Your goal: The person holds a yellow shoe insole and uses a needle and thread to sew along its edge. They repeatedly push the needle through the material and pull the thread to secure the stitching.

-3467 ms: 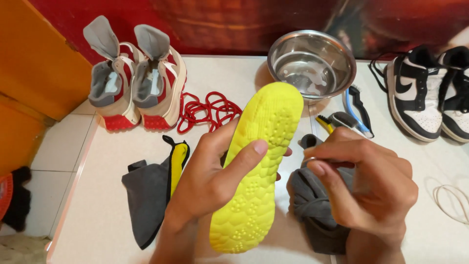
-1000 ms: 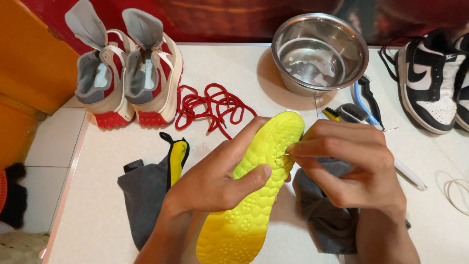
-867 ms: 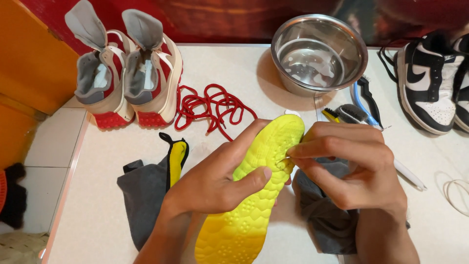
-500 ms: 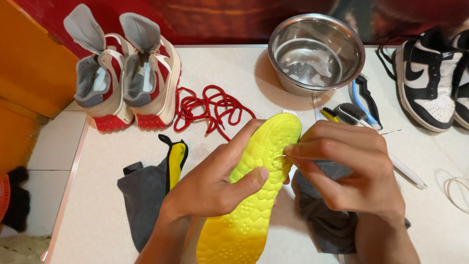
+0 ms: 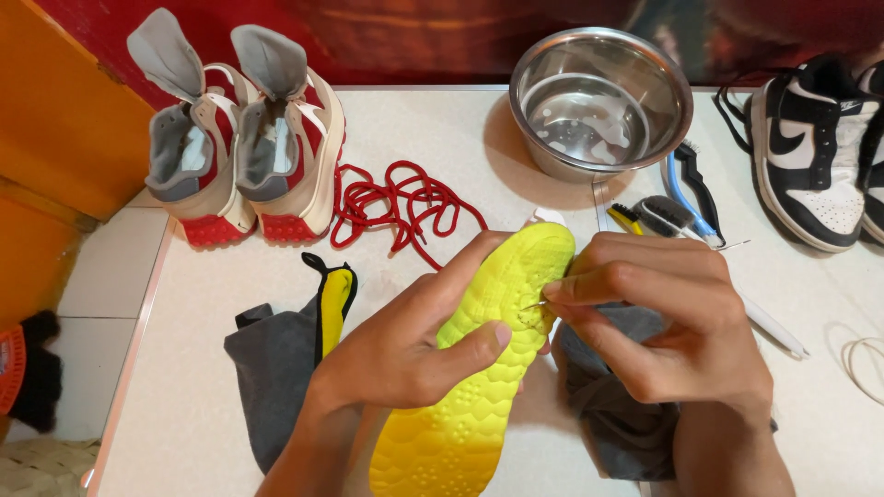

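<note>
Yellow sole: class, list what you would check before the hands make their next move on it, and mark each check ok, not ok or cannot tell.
1. Yellow sole gripped by left hand: ok.
2. Right hand fingertips pinch a thin tool at the sole's edge: ok.
3. What kind of tool it is: cannot tell.
4. Steel bowl upright, apart from the hands: ok.
5. Brushes close by: ok.
6. Red laces clear of the sole: ok.
</note>
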